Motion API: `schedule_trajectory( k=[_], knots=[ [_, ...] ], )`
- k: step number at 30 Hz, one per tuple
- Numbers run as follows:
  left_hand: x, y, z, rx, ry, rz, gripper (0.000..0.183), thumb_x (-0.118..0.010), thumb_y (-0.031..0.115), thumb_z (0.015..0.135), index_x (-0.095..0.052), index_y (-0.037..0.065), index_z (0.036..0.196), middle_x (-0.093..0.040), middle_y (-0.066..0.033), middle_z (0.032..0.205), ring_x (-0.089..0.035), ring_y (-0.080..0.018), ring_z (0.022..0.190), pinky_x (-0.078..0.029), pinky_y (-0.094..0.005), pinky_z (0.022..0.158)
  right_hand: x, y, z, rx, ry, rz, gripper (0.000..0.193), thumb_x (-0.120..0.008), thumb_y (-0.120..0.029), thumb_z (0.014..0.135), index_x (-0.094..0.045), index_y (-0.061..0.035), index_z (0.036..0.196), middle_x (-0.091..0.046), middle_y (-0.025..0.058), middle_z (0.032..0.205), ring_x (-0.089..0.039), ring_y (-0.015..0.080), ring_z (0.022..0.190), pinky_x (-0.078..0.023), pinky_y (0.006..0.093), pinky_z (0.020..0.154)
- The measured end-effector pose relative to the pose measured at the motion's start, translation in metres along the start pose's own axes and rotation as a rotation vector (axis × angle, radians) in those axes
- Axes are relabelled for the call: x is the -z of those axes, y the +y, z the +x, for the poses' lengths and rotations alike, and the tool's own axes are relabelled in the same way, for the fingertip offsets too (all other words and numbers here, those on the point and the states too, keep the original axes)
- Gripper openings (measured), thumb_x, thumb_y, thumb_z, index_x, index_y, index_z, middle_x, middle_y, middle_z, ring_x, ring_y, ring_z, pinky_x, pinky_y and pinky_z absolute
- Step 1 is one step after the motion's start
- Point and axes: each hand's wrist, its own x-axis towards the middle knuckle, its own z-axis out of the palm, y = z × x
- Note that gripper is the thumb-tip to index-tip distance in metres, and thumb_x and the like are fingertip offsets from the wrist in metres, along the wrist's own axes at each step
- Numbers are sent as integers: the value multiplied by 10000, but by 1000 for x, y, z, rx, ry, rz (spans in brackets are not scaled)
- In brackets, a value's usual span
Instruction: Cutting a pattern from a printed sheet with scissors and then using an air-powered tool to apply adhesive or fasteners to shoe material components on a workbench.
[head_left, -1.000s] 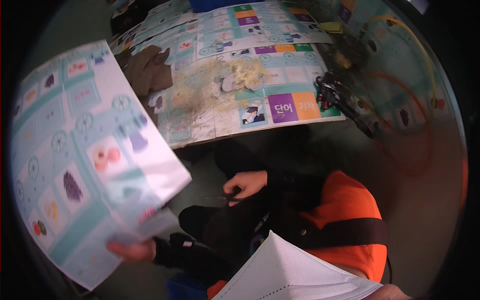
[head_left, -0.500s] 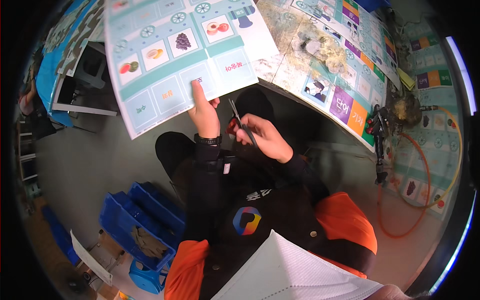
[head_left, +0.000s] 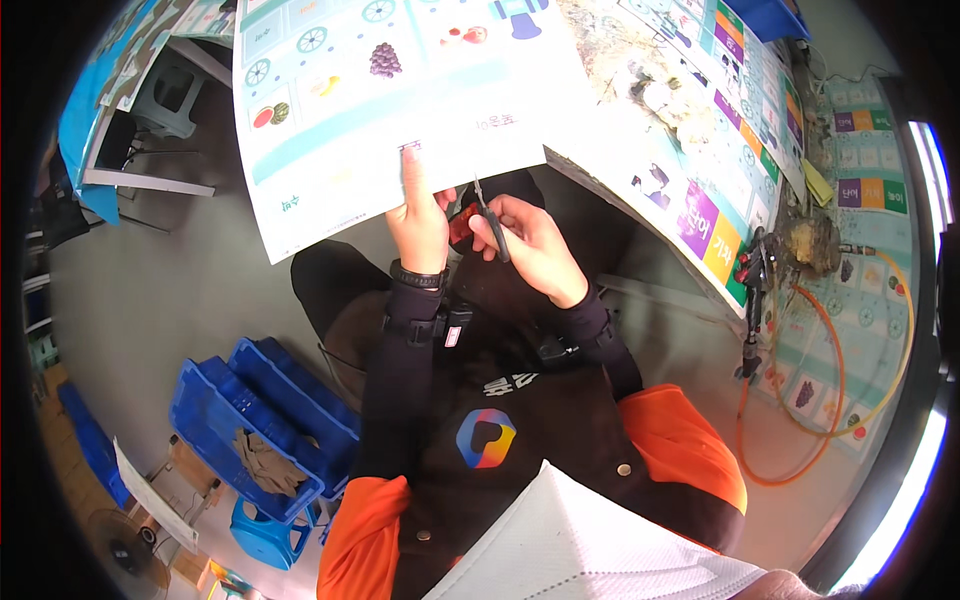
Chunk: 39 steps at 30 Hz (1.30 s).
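My left hand [head_left: 420,228] grips a large printed sheet [head_left: 335,165] by its near edge. The thumb lies on top, and the other fingers are mostly hidden underneath. Fruit pictures and pale teal bands cover the white sheet, which is held up in front of me. Just to the right, my right hand [head_left: 538,248] is closed around a pair of scissors [head_left: 494,230] with dark and red parts at the handle. Their blades point away from me, with the tip at the sheet's near edge. I cannot tell whether the tip touches the sheet.
A worktable [head_left: 560,160] with more printed sheets and a stained patch stands at right. At its corner hangs a black spray-gun-like tool [head_left: 755,300] with an orange hose [head_left: 838,345]. Blue crates [head_left: 215,405], a blue stool [head_left: 268,535] and a fan [head_left: 125,555] are at lower left.
The scissors have moved up to the sheet's near edge. The sheet has shifted slightly right and up in view, and looks brighter. Both hands keep their holds.
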Motion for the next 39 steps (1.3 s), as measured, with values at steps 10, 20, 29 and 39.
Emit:
schedule_trajectory(
  k=[10, 20, 29, 39],
  knots=[
    [-4, 10, 0, 50, -1, -47, 260, -483, 268, 1047, -611, 56, 969, -558, 15, 682, -486, -50, 550, -345, -204, 478, -3, -3, 2, -17, -30, 115, 322, -718, -299, 909, -605, -11, 818, -624, 22, 697, -566, 63, 620, -455, 223, 564],
    [2, 13, 4, 92, -64, -90, 249, -508, 279, 1031, -604, 49, 1023, -583, -11, 741, -521, -92, 591, -357, -227, 522, -12, -9, -7, -10, 53, 53, 315, -721, -291, 907, -626, -33, 755, -636, 20, 642, -524, 35, 534, -388, 199, 480],
    [-5, 15, -3, 138, -31, -179, 216, -517, 237, 1028, -600, 39, 1049, -578, -7, 784, -499, -83, 614, -373, -230, 530, -12, -19, -1, -68, 90, 73, 345, -723, -312, 901, -645, -22, 731, -625, 12, 595, -499, 29, 473, -364, 199, 431],
    [-2, 11, -10, 204, -30, -135, 265, -510, 266, 1036, -602, 49, 915, -557, 6, 709, -486, -74, 571, -372, -241, 509, -7, -22, 3, -66, 108, 2, 333, -723, -309, 898, -679, -15, 748, -630, 17, 584, -490, 32, 451, -356, 202, 413]
  ],
)
